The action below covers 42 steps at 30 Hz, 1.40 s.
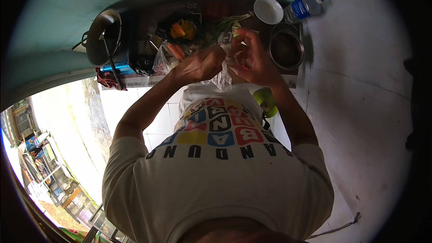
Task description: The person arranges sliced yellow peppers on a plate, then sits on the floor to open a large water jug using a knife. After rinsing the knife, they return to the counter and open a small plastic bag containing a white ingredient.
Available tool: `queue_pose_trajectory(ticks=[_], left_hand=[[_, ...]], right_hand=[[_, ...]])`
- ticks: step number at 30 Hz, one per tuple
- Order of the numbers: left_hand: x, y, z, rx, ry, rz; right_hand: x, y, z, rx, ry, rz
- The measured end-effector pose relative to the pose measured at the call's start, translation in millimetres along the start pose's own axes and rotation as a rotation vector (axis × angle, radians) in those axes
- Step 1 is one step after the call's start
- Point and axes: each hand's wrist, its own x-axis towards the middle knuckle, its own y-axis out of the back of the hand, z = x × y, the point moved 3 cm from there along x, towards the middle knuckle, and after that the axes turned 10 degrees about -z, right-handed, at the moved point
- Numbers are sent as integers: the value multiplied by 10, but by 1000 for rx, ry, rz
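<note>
My left hand [204, 64] is closed in a fist around the gathered neck of a clear plastic bag [221, 81]. The bag hangs crumpled below the fist, in front of my shirt; what is inside cannot be made out. Just right of the bag, my right hand [253, 58] is raised with its fingers curved and apart, and I see nothing held in it. Beyond the hands lie long green spring onions [229, 21]. To the left of my fist, orange carrots [176, 51] rest in another clear bag.
Orange pieces [182, 29] sit in black plastic at the back. A deep pot [104, 27] with a long-handled utensil [109, 56] stands far left. On the right are a white bowl [268, 10], a water bottle [303, 9] and a metal pot [286, 49]. A green container [265, 102] is lower down.
</note>
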Motion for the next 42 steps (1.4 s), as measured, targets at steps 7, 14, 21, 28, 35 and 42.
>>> queue_pose_trajectory(ticks=[7, 14, 21, 28, 35, 42], left_hand=[[179, 515, 191, 37, -87, -39], [181, 920, 400, 130, -216, -115], [-82, 1090, 462, 131, -227, -141], [-441, 1141, 469, 13, -206, -91], [-636, 1254, 514, -52, -158, -13], [-657, 1325, 537, 45, -189, 30]], right_hand=[[340, -269, -480, -291, 108, -61], [520, -507, -846, -274, -11, -149], [640, -835, -810, -299, -113, -219], [618, -1176, -691, -227, -161, -220], [623, -1307, -604, -100, -129, -196], [678, -1394, -599, -19, -21, -155]])
